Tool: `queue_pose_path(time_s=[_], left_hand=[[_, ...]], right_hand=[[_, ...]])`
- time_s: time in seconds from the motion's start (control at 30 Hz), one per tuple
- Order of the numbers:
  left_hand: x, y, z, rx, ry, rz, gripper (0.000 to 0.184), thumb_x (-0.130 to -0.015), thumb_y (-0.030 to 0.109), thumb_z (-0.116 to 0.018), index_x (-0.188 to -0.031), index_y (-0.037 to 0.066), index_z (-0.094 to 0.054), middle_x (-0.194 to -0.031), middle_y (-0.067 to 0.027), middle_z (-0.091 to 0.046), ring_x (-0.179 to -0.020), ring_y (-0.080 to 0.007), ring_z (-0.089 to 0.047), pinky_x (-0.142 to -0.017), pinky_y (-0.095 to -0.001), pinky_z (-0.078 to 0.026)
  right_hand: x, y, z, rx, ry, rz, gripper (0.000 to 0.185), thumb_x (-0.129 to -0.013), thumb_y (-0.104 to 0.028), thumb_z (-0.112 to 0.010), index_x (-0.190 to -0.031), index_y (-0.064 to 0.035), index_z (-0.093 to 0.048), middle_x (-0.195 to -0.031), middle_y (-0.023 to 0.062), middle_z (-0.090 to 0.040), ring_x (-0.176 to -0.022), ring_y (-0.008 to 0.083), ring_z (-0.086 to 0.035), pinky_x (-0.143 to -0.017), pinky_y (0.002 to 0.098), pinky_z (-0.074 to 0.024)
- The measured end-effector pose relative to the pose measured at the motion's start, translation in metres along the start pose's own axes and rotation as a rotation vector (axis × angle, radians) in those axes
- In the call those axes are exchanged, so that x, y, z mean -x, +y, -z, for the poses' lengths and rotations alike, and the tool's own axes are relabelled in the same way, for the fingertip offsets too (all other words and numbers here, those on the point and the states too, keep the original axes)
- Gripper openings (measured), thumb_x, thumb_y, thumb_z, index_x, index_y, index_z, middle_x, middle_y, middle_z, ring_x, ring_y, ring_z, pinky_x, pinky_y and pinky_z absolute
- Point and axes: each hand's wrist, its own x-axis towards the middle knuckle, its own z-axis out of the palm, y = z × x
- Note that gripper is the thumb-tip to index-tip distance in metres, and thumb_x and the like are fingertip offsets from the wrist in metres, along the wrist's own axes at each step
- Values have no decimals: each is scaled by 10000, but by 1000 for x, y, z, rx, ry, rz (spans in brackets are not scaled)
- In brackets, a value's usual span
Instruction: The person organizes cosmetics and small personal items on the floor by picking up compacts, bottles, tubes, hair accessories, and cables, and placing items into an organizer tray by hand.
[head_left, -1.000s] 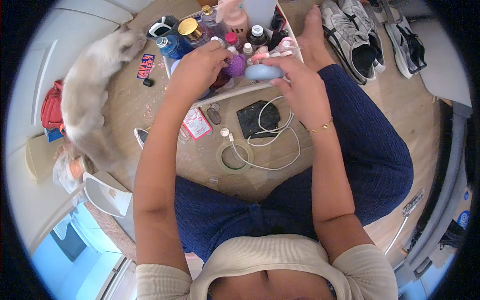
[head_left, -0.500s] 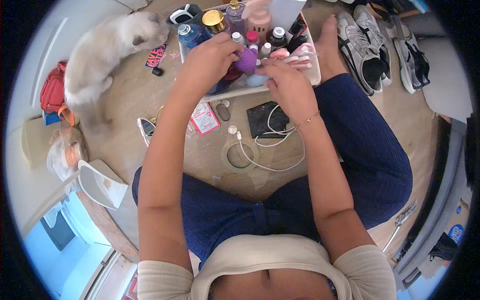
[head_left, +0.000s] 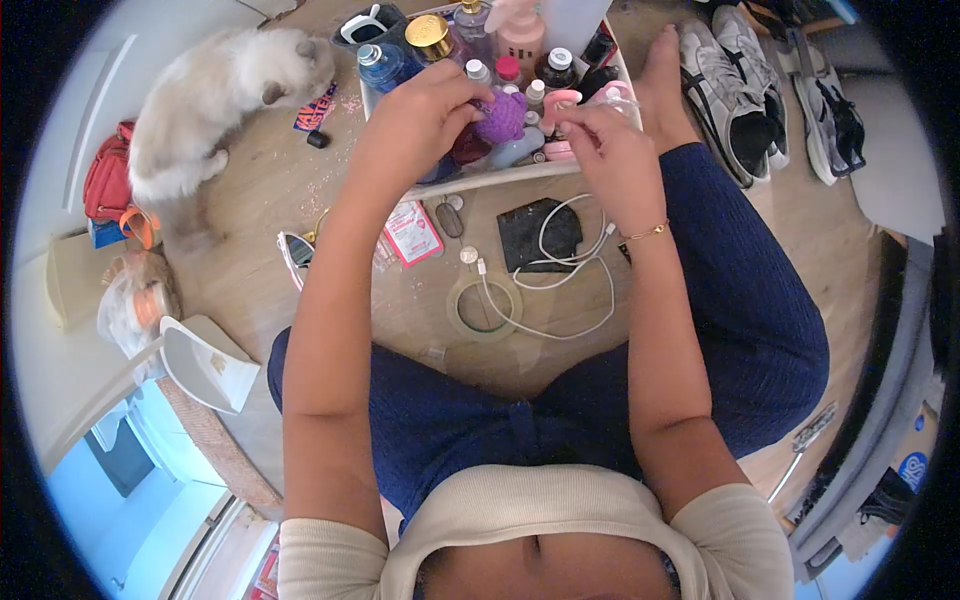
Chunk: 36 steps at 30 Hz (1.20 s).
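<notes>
My left hand [head_left: 425, 120] has its fingers closed on a purple knitted item [head_left: 500, 118] above the front of a white bin [head_left: 480, 183]. My right hand [head_left: 615, 160] pinches a pink item [head_left: 559, 111] at the bin's right side. Between the hands, a light blue rounded item [head_left: 518, 148] lies among small bottles. Behind them stand a blue bottle [head_left: 384, 68], a gold-capped bottle [head_left: 430, 38], a pink pump bottle [head_left: 520, 42] and a dark bottle with a white cap [head_left: 557, 68].
A cat [head_left: 215, 100] is at the left by a red bag [head_left: 108, 180]. On the floor are a tape roll [head_left: 484, 307], a white cable [head_left: 612, 290], a black flat item [head_left: 530, 236], a pink-edged packet [head_left: 412, 234] and sunglasses [head_left: 298, 252]. Shoes [head_left: 725, 95] stand at right.
The light blue item has left my right hand and lies in the bin; that hand has moved right to a pink item. My left hand keeps the purple item. The view has shifted.
</notes>
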Motion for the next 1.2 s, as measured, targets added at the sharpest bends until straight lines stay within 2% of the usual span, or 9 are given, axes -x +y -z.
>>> queue_pose_path(time_s=[0.13, 0.37, 0.5, 0.63, 0.73, 0.9, 1.07, 1.13, 1.2], left_hand=[[4, 5, 4, -12, -107, 30, 239, -753, 57, -623, -988, 96, -616, -863, -71, -568, -786, -232, -577, -686, -318, -457], [33, 0, 14, -87, -8, 231, 321, -727, 46, -655, -1039, 83, -590, -867, -74, -569, -759, -189, -570, -673, -288, -459], [44, 8, -1, 82, 26, 291, 326, -709, 43, -679, -1019, 53, -577, -881, -90, -565, -756, -210, -581, -661, -298, -463], [44, 12, -24, 74, 37, 315, 259, -712, 114, -677, -951, 54, -596, -903, -103, -569, -800, -291, -599, -694, -371, -480], [41, 13, -28, -55, -24, 278, 201, -736, 130, -652, -918, 52, -617, -904, -99, -579, -831, -295, -600, -703, -385, -482], [44, 15, -27, -86, -96, 271, 172, -767, 109, -608, -925, 46, -640, -935, -109, -593, -855, -308, -593, -737, -381, -480], [58, 11, -29, 18, -53, 222, 212, -778, 49, -573, -980, 35, -634, -985, -127, -602, -883, -326, -587, -774, -372, -474], [67, 10, -25, 71, -16, 151, 220, -777, 11, -554, -984, 27, -627, -979, -115, -605, -907, -302, -589, -795, -358, -471], [83, 4, -11, 130, 75, 196, 218, -784, -2, -548, -985, 31, -625, -978, -109, -606, -925, -277, -588, -800, -346, -468]], right_hand=[[0, 4, 6, -53, 21, -8, 154, -822, -157, -559, -916, -75, -650, -898, 134, -631, -783, 318, -605, -703, 376, -483], [3, 2, -1, -121, -3, 24, 185, -807, -172, -584, -969, -110, -649, -941, 99, -615, -806, 286, -606, -715, 362, -489], [1, -11, -20, -1, 42, 297, 339, -758, -210, -644, -1093, -168, -605, -1047, 66, -564, -944, 253, -572, -767, 359, -486], [9, -18, -36, 187, -25, 289, 395, -769, -222, -655, -1145, -134, -573, -1106, 56, -555, -981, 250, -561, -761, 340, -487], [12, -18, -42, 214, -12, 220, 433, -746, -266, -677, -1141, -139, -555, -1085, 48, -569, -954, 245, -576, -749, 368, -487], [7, -22, -41, -23, 82, -160, 415, -685, -325, -724, -967, -75, -550, -943, 110, -603, -814, 311, -616, -662, 395, -494], [12, -24, -48, 67, -21, -36, 374, -761, -347, -656, -948, -39, -558, -919, 127, -604, -811, 309, -610, -659, 387, -489], [13, -16, -58, 339, 146, 224, 342, -799, -319, -616, -1000, -45, -574, -967, 136, -588, -863, 314, -582, -721, 396, -474], [11, -9, -55, 321, 149, 244, 332, -809, -304, -605, -1018, -46, -578, -984, 139, -578, -889, 317, -564, -755, 401, -460]])
